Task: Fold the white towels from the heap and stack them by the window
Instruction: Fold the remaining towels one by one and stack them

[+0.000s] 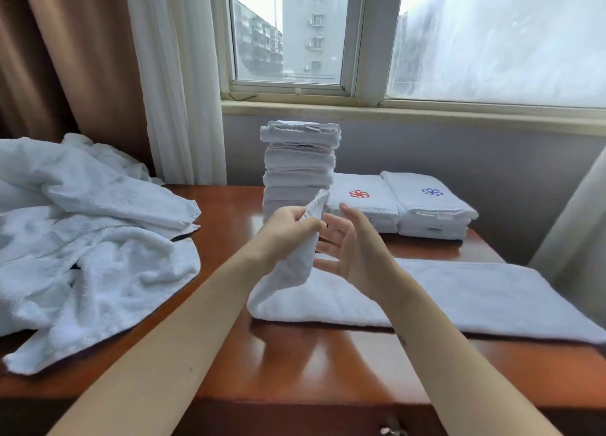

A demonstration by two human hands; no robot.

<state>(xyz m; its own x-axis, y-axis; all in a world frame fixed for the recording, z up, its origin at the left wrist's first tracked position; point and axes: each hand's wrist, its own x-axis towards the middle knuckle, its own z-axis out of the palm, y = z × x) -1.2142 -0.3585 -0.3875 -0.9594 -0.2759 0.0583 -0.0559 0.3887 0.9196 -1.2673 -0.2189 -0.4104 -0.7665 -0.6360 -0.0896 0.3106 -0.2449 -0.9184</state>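
Left hand [288, 223] pinches towel [475, 293] end upward; length apparently runs rightward.

A glossy reddish-brown wooden bench [311, 353] stands against a pale grey wall [492, 160] under a wide window [288, 35] with a cream sill [393, 111]. Grey apartment blocks [314, 25] show through the left pane; the right pane [508, 35] is hazy. A brown curtain [65, 58] and a white sheer [177, 74] hang at left. Soft daylight reflects off the wood.

Hotel-like room, curtained window [290, 35], wooden desk [328, 353], logo towels [370, 204]
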